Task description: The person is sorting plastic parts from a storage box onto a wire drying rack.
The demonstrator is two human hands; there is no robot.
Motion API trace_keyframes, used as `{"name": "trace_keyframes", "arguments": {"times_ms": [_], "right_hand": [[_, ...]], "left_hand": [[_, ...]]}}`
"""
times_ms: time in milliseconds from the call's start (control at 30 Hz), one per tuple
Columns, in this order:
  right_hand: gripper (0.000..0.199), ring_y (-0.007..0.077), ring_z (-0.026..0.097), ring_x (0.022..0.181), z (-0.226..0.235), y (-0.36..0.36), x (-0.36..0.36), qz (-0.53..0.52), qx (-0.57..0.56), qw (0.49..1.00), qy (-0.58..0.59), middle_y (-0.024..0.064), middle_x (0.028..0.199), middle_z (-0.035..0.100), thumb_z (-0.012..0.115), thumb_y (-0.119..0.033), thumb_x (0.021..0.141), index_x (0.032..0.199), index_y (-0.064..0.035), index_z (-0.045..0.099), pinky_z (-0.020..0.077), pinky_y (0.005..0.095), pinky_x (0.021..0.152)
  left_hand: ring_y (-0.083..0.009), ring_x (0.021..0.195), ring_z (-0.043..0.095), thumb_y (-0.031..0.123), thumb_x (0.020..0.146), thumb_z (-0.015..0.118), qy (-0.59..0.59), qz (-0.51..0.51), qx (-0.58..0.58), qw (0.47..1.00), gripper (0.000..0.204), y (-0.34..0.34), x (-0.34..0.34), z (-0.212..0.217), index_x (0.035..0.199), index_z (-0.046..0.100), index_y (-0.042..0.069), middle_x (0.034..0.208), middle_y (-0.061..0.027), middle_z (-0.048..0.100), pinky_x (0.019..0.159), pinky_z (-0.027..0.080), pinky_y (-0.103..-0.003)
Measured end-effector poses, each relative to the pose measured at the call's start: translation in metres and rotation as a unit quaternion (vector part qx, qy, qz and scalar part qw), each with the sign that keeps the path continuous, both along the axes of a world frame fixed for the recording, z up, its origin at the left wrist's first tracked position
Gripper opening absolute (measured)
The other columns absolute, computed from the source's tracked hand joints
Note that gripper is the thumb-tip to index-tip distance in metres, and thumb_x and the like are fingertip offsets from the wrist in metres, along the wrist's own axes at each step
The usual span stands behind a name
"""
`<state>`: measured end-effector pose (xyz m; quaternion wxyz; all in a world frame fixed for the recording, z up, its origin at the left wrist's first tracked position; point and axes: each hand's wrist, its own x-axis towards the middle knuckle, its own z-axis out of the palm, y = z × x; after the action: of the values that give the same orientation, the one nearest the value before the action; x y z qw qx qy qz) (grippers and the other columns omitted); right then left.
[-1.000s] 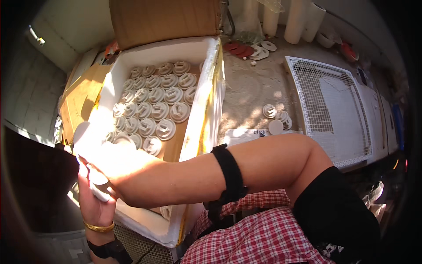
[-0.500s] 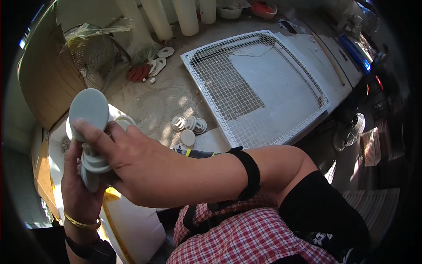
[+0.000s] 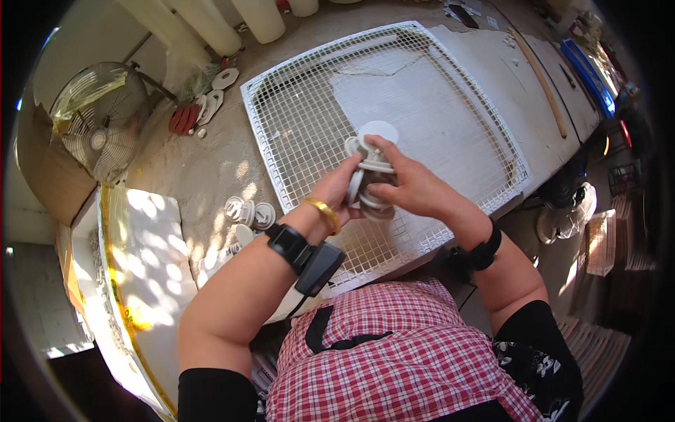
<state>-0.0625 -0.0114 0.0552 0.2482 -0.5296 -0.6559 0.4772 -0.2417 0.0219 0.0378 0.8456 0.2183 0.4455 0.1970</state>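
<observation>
Both hands are together above the white mesh tray (image 3: 450,98), around a cluster of round white plastic caps (image 3: 378,131). My left hand (image 3: 336,191), with a gold bracelet at the wrist, closes on the caps from the left. My right hand (image 3: 420,184) grips them from the right, thumb and fingers curled round their edges. One flat cap face shows on top. Others sit tilted below, partly hidden by the fingers. To the left of the tray, several loose caps (image 3: 247,212) lie on the worktop, some with their ribbed inner side up.
A foam box (image 3: 155,243) with yellow tape stands at the left, a metal fan (image 3: 100,141) behind it. Red rings (image 3: 184,119) and white rings (image 3: 210,105) lie near the fan. Tall white rolls (image 3: 259,20) stand at the back. A wooden stick (image 3: 538,81) lies right of the tray.
Both hands have moved right with the caps, from over the foam box to over the mesh tray. My view has shifted with them.
</observation>
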Motion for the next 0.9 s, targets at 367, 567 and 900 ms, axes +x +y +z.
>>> {"name": "trace_keyframes", "arguments": {"times_ms": [367,567,900], "right_hand": [[0.062,0.0235,0.062,0.099,-0.060,0.072,0.091,-0.143,0.060,0.985,-0.074,0.0158,0.116,0.061,0.058,-0.009,0.090,0.147,-0.0237,0.038,0.0509,0.0344,0.084],[0.059,0.0302,0.058,0.114,-0.070,0.079,0.120,-0.221,0.093,0.931,-0.274,0.0213,0.127,0.055,0.060,-0.018,0.092,0.147,-0.0208,0.039,0.0466,0.0378,0.095],[0.098,0.0356,0.030,0.141,-0.028,0.039,-0.231,0.291,0.175,0.928,-0.153,0.0193,0.152,0.031,0.079,-0.019,0.077,0.153,-0.0100,0.018,0.0281,0.0417,0.115]], "left_hand": [[-0.0223,0.117,0.056,0.040,0.094,0.057,0.044,0.104,0.209,0.972,0.075,0.032,0.052,-0.022,0.151,0.022,0.008,0.136,-0.0156,0.051,0.096,0.045,-0.039],[-0.0153,0.105,0.061,0.037,0.094,0.059,0.132,-0.020,0.399,0.907,0.050,-0.024,-0.031,0.001,0.132,0.051,0.005,0.115,-0.0080,0.064,0.086,0.048,-0.029],[-0.0189,0.113,0.057,0.032,0.093,0.063,0.210,0.052,0.289,0.933,0.048,-0.266,-0.281,0.007,0.132,0.050,0.006,0.120,-0.0136,0.061,0.097,0.046,-0.033]]}}
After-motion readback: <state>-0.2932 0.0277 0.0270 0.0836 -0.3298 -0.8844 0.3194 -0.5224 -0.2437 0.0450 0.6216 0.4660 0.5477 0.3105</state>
